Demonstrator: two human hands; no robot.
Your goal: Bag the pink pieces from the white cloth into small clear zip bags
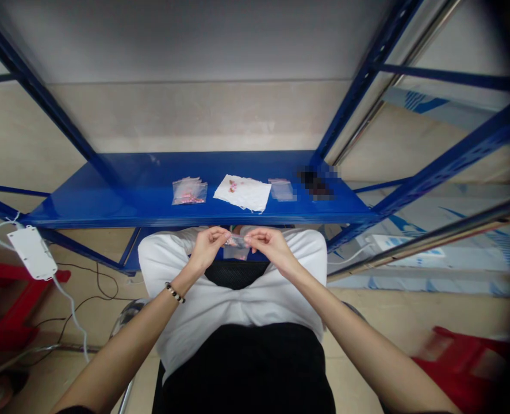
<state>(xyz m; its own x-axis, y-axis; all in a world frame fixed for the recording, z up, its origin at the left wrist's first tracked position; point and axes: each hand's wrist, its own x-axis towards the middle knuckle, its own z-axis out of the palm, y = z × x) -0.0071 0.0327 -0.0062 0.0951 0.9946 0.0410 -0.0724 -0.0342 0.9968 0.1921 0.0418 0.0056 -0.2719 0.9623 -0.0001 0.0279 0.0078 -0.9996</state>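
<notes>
Over my lap, just in front of the blue shelf, a small clear plastic bag hangs between both hands. My left hand pinches its top edge at the left, thumb against fingers. At the right end of that edge, my right hand grips with its fingertips. Small pinkish bits seem to be inside the bag, too small to name. On the shelf ahead lie a white cloth or paper sheet with a few small pink pieces on it, a clear bag with pink pieces to its left, and flat clear bags to its right.
The blue metal shelf has an edge right before my knees and posts on both sides. A blurred-out dark item lies at its right end. A white power strip hangs at the left. Red stools stand on both sides.
</notes>
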